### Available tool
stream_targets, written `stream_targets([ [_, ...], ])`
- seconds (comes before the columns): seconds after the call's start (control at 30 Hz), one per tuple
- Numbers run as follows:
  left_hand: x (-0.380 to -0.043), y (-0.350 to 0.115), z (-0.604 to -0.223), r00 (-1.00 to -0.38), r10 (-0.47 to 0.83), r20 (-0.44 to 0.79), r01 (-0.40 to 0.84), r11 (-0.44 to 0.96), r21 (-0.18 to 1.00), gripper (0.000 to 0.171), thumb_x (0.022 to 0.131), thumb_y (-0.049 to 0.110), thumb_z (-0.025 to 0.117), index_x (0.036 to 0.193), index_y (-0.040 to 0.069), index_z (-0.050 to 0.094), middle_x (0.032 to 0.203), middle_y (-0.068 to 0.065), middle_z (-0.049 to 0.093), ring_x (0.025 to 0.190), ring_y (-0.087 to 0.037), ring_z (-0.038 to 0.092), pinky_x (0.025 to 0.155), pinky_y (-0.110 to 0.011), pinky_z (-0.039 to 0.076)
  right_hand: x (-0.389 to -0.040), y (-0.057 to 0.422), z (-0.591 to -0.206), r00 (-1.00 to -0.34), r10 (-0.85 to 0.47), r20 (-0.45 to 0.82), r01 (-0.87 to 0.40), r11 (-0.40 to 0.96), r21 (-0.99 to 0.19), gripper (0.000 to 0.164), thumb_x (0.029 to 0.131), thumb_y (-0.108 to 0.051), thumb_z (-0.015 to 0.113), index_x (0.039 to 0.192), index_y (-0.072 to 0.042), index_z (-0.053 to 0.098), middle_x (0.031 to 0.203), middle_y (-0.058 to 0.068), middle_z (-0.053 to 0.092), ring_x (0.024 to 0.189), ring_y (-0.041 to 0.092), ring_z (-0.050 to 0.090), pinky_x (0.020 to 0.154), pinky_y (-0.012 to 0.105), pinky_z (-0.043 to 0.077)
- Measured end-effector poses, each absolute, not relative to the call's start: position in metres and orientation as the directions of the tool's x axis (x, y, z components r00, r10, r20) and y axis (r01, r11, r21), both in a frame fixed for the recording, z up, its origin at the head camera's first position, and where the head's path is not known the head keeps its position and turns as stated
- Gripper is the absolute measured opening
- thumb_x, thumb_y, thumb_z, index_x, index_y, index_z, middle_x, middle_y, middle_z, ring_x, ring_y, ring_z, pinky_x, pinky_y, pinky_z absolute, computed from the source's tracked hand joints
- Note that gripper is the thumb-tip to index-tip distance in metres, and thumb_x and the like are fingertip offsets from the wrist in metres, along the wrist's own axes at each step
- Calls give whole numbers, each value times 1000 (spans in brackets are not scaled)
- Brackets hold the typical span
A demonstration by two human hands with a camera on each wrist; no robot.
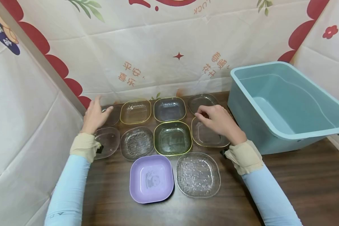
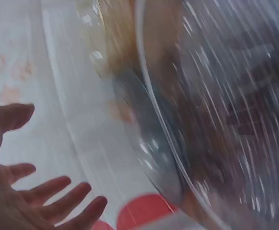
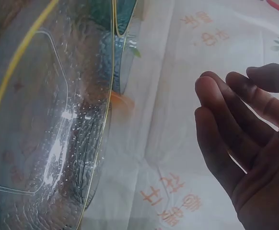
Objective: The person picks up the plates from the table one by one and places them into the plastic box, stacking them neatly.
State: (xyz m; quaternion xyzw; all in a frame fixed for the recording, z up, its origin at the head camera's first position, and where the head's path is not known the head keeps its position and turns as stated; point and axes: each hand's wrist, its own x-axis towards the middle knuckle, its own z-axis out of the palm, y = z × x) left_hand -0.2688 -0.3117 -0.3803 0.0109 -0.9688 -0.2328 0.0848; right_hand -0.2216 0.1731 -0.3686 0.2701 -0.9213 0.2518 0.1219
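My left hand (image 1: 94, 115) is above the dark clear plate (image 1: 113, 116) at the far left, its fingers spread and holding nothing. Just below it lies another clear plate (image 1: 110, 142), partly covered by the wrist. On the other side, my right hand (image 1: 216, 121) hovers over a clear plate with a yellow rim (image 1: 207, 138). Its fingers (image 3: 216, 129) are loosely bent with nothing between them in the right wrist view. Behind that hand sits a grey clear plate (image 1: 201, 99). In the left wrist view, a ribbed clear plate (image 2: 245, 143) is blurred.
Between the hands lie an amber plate (image 1: 135, 112), a blue-grey plate (image 1: 169, 109), a dark green plate (image 1: 173, 138) and a ribbed clear plate (image 1: 137, 142). Nearer are a purple plate (image 1: 151, 179) and a speckled clear plate (image 1: 198, 174). A blue-green bin (image 1: 251, 116) stands right.
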Motion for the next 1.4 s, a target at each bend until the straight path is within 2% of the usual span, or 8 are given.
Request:
stream_targets([
  [0.33,-280,-400,-409,-969,-246,3,-217,859,464,51,102,35,57,124,-10,65,119,-35,65,113,-52,61,99,-57,53,-208,171,-368,-803,-455,385,-591,697,-407,25,104,-22,63,79,-20,65,60,-7,54,54,10,47,55,29,38],
  [0.57,-281,-410,-429,-931,-246,-271,-365,661,656,49,103,34,62,122,-11,61,71,1,65,60,-9,67,60,-26,63,-205,172,-368,-806,-457,376,-587,700,-407,22,103,-21,64,80,-20,67,61,-8,56,55,9,49,55,28,39],
  [0.67,-282,-404,-427,-940,-228,-254,-340,671,658,42,101,22,63,122,-14,61,69,-3,68,52,-3,66,60,-24,62,-205,175,-368,-807,-454,377,-584,704,-403,22,103,-21,64,81,-18,68,61,-8,58,55,9,50,55,29,39],
  [0.77,-281,-399,-425,-956,-228,-187,-294,750,593,36,99,13,62,118,-16,65,85,-19,71,49,1,64,81,-34,65,-205,177,-367,-809,-448,380,-580,712,-396,23,103,-22,64,81,-18,68,61,-9,58,55,9,50,54,29,39],
  [0.93,-277,-400,-427,-958,-262,-121,-286,812,509,36,95,12,56,114,-16,69,107,-35,70,81,-29,78,115,-53,45,-206,179,-367,-810,-445,382,-578,714,-394,25,103,-23,63,78,-20,67,60,-9,59,53,8,50,53,29,39],
  [1.03,-276,-400,-428,-951,-294,-95,-302,817,492,41,92,12,49,115,-13,71,78,-15,78,116,-46,68,120,-54,37,-207,180,-366,-805,-446,391,-585,709,-394,26,103,-23,63,77,-20,66,60,-9,59,52,7,50,53,29,38],
  [1.17,-275,-397,-423,-923,-381,-52,-351,781,516,40,89,10,46,107,-9,76,44,7,62,127,-46,60,120,-53,35,-208,181,-365,-802,-446,399,-588,707,-393,26,103,-22,63,77,-20,65,59,-9,58,52,8,49,53,29,38],
  [1.4,-276,-386,-404,-875,-483,39,-368,714,595,35,86,8,47,90,-2,80,34,23,47,132,-43,56,118,-49,39,-208,184,-367,-813,-440,381,-572,725,-385,25,103,-22,63,78,-20,65,59,-8,55,52,9,46,52,28,36],
])
